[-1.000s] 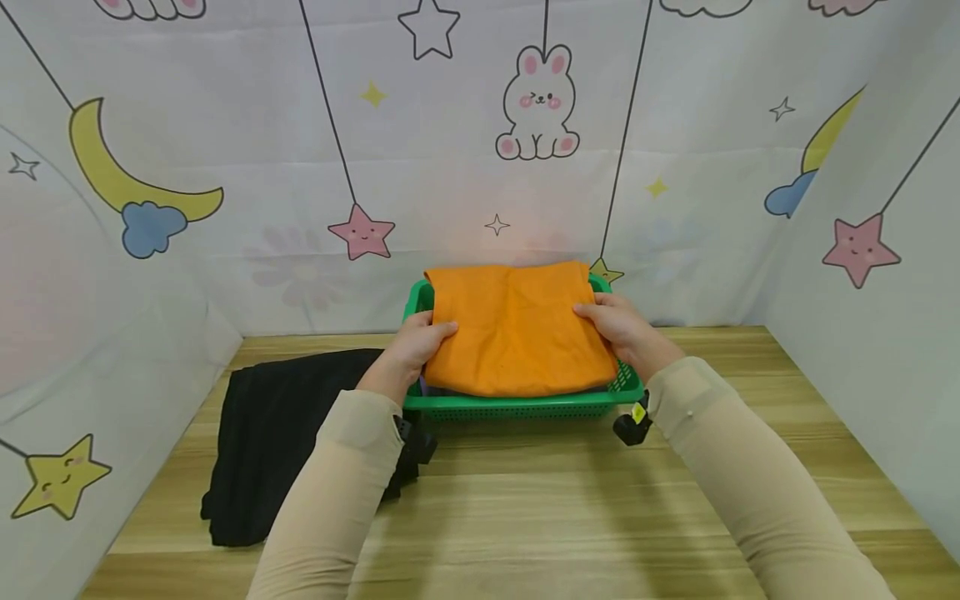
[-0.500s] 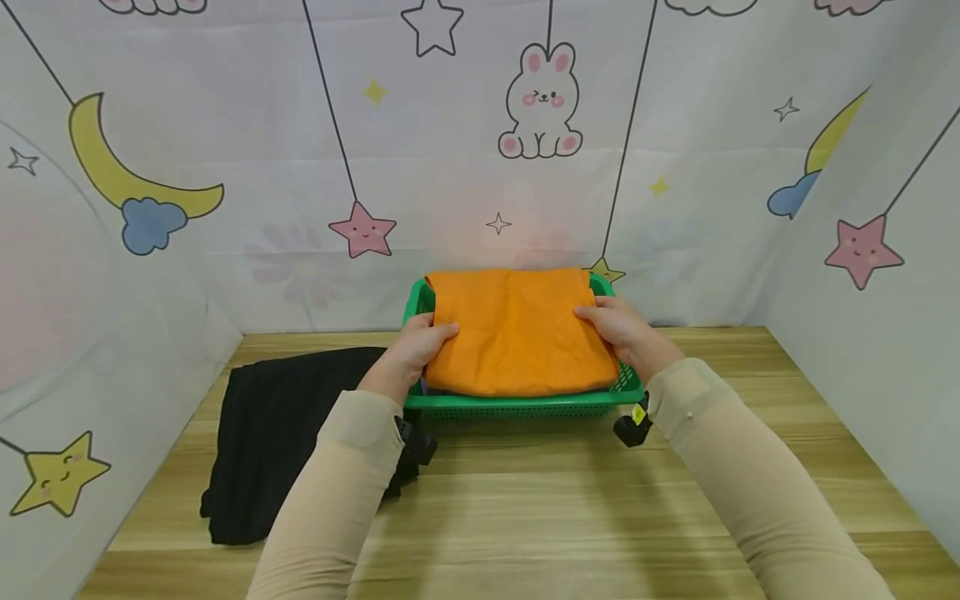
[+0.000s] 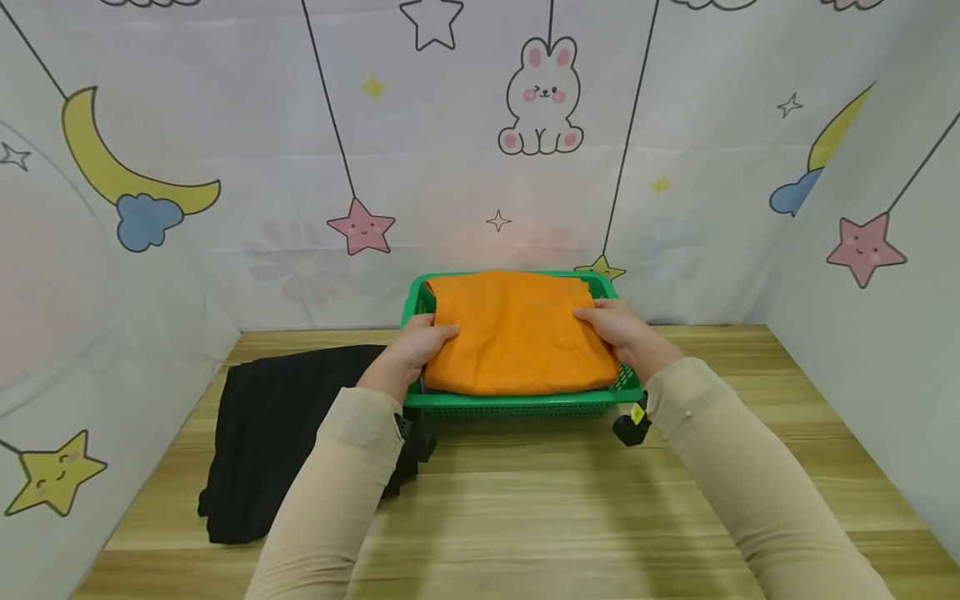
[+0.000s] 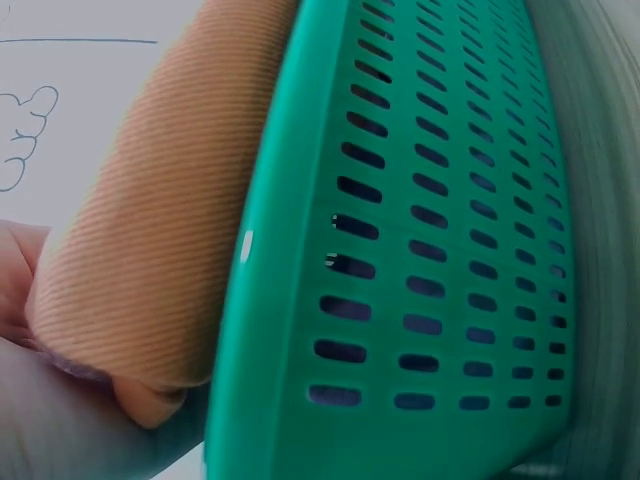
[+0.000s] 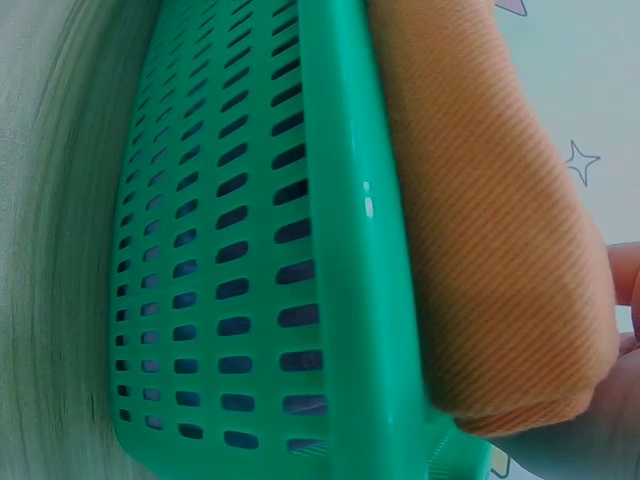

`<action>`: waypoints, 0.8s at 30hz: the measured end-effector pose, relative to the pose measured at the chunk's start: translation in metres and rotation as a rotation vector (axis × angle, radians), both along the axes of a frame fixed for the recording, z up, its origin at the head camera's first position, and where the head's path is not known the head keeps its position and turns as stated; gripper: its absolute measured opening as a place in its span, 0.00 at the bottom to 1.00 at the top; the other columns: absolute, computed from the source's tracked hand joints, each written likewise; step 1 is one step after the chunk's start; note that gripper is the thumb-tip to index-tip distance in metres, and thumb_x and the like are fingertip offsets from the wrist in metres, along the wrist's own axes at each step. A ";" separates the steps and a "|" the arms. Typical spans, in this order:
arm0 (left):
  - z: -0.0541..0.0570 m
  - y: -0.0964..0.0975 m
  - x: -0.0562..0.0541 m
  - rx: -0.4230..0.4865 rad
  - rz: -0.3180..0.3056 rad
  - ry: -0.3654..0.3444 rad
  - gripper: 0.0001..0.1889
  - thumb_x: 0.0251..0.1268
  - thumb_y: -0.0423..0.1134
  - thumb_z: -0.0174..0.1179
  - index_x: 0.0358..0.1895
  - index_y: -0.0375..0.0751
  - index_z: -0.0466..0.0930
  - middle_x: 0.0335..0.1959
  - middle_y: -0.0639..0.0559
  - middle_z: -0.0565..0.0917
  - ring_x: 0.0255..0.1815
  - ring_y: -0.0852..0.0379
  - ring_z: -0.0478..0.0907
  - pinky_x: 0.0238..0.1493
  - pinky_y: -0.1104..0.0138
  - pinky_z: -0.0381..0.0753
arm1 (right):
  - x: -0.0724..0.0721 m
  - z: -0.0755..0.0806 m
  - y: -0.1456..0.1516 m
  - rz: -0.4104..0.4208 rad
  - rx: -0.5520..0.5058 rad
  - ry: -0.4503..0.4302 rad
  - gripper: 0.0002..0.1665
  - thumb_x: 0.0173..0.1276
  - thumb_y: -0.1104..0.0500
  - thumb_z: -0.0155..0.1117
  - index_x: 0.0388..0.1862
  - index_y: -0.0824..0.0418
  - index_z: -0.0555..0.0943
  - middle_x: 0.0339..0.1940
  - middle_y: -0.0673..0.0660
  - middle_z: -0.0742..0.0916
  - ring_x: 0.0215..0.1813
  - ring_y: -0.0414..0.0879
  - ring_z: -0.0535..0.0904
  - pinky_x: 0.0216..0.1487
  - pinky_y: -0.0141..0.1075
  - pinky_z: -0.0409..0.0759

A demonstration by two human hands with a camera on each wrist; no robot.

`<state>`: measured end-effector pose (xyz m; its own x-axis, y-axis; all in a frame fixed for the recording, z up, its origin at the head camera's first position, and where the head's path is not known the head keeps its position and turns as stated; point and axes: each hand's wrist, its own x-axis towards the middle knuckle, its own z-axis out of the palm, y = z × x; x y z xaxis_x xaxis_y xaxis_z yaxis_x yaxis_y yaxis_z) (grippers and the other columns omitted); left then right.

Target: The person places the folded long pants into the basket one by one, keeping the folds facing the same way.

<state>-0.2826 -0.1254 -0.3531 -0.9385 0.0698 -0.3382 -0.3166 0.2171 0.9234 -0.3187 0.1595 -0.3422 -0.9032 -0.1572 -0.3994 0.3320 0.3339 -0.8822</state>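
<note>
A folded orange cloth [image 3: 517,337] lies over the opening of a green plastic basket [image 3: 517,404] with slotted walls. My left hand [image 3: 408,346] grips the cloth's left side, thumb on top and the other fingers mostly hidden. On the right side my right hand [image 3: 630,333] pinches it the same way. Both wrist views show the cloth's thick rounded fold, ribbed in texture, right beside the basket rim [image 4: 275,250]. Through the slots something purplish shows inside the basket. In the right wrist view part of my hand [image 5: 570,445] appears under the cloth [image 5: 500,230].
A folded black cloth [image 3: 285,433] lies on the wooden table [image 3: 525,517] left of the basket, partly behind my left forearm. A white curtain [image 3: 450,142] printed with stars, moons and a rabbit hangs close behind the basket. Similar fabric walls stand on both sides.
The far edge of the orange cloth has sunk lower, so the basket's back rim now shows more. Both hands keep nearly the same places and their hold on it.
</note>
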 end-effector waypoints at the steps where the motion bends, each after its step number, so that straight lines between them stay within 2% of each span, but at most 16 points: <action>1: 0.000 0.000 0.000 0.000 -0.003 -0.002 0.25 0.74 0.41 0.47 0.69 0.38 0.59 0.58 0.41 0.73 0.50 0.49 0.75 0.57 0.57 0.76 | 0.000 -0.001 0.000 0.001 0.003 -0.004 0.33 0.76 0.52 0.44 0.75 0.62 0.54 0.65 0.60 0.71 0.49 0.46 0.74 0.53 0.37 0.77; 18: -0.001 0.003 -0.001 -0.048 -0.002 -0.043 0.27 0.73 0.41 0.48 0.71 0.38 0.56 0.63 0.42 0.70 0.59 0.46 0.71 0.64 0.55 0.71 | 0.000 -0.002 0.000 0.021 0.011 -0.010 0.32 0.78 0.54 0.41 0.76 0.63 0.51 0.68 0.62 0.68 0.56 0.50 0.72 0.62 0.43 0.73; 24: -0.002 0.003 -0.002 -0.071 -0.003 -0.061 0.27 0.73 0.42 0.48 0.71 0.37 0.55 0.62 0.42 0.70 0.59 0.46 0.71 0.64 0.56 0.70 | 0.002 -0.004 -0.001 0.025 0.018 -0.013 0.33 0.77 0.54 0.43 0.76 0.62 0.49 0.68 0.62 0.68 0.57 0.51 0.72 0.61 0.43 0.73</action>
<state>-0.2847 -0.1221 -0.3556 -0.9158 0.0467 -0.3989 -0.3709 0.2826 0.8846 -0.3170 0.1588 -0.3459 -0.8936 -0.1720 -0.4145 0.3353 0.3578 -0.8715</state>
